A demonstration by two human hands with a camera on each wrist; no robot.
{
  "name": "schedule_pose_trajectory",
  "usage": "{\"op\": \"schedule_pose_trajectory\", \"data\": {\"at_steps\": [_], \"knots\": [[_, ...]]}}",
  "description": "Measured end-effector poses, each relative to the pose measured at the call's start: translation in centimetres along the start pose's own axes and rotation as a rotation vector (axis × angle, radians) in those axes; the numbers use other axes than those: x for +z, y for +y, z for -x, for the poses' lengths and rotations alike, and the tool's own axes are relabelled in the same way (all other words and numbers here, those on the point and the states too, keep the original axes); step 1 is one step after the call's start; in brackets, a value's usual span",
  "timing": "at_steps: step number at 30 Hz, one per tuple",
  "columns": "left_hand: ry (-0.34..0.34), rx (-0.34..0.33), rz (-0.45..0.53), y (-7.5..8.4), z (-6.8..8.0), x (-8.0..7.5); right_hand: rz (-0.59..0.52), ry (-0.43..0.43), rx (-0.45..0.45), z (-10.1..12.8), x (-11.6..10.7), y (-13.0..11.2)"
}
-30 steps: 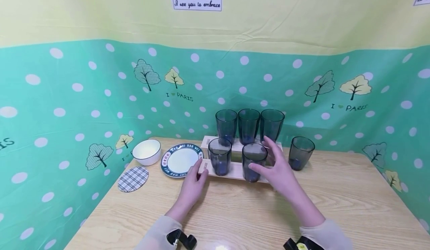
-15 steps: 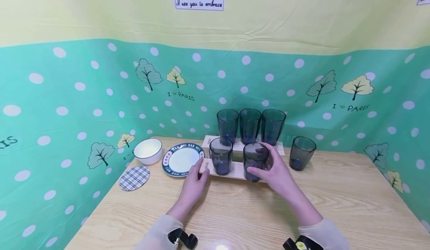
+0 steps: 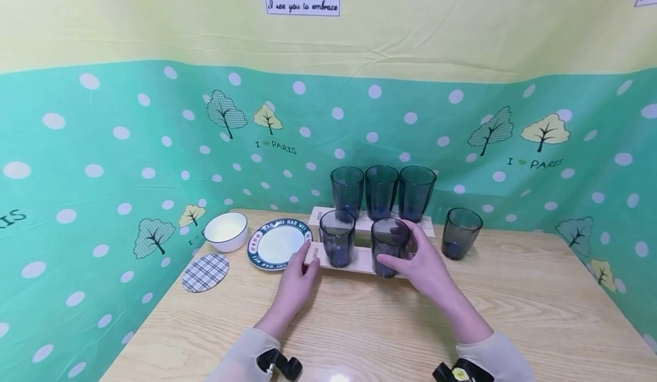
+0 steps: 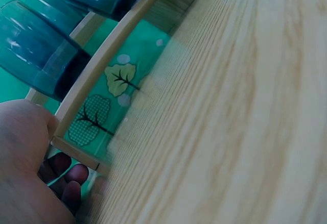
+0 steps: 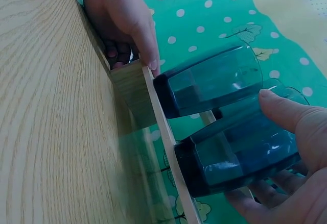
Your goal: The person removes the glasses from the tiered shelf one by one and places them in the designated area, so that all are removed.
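Observation:
My right hand (image 3: 427, 265) grips a dark smoky glass tumbler (image 3: 385, 246), thumb on its near side and fingers round its right and far side. That tumbler stands on the lower front step of a wooden two-step rack (image 3: 362, 259). Beside it on the same step is a matching tumbler (image 3: 336, 244). My left hand (image 3: 296, 278) holds the rack's left end; in the left wrist view the thumb lies along the top and curled fingertips (image 4: 77, 174) show below the end piece.
Several more tumblers (image 3: 381, 191) line the rack's upper back step. Right of the rack, a single tumbler (image 3: 460, 234) stands on the wooden table (image 3: 349, 325). To the left are a blue-rimmed plate (image 3: 279, 245), a white bowl (image 3: 224, 231) and a checked round mat (image 3: 205, 272). A patterned cloth hangs behind.
A second ago my right hand's fingers were spread around the front right tumbler; they have since closed onto it. My left hand has stayed at the rack's end.

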State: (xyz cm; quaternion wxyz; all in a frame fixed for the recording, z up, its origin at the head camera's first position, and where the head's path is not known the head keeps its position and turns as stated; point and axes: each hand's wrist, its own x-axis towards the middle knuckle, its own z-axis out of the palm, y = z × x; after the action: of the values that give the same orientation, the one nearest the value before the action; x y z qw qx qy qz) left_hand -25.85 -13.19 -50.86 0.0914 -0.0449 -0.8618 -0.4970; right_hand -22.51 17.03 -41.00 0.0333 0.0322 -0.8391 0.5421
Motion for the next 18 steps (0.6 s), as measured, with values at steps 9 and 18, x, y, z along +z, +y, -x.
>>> {"op": "schedule_pose_trajectory", "data": {"at_steps": [9, 18], "knots": [[-0.012, -0.026, 0.008, 0.0, 0.2, -0.1, 0.023, -0.003, 0.023, 0.2, -0.6, -0.3], [-0.014, -0.030, 0.007, 0.3, 0.1, -0.1, 0.004, -0.003, 0.049, 1.0, -2.4, -0.4]]}}
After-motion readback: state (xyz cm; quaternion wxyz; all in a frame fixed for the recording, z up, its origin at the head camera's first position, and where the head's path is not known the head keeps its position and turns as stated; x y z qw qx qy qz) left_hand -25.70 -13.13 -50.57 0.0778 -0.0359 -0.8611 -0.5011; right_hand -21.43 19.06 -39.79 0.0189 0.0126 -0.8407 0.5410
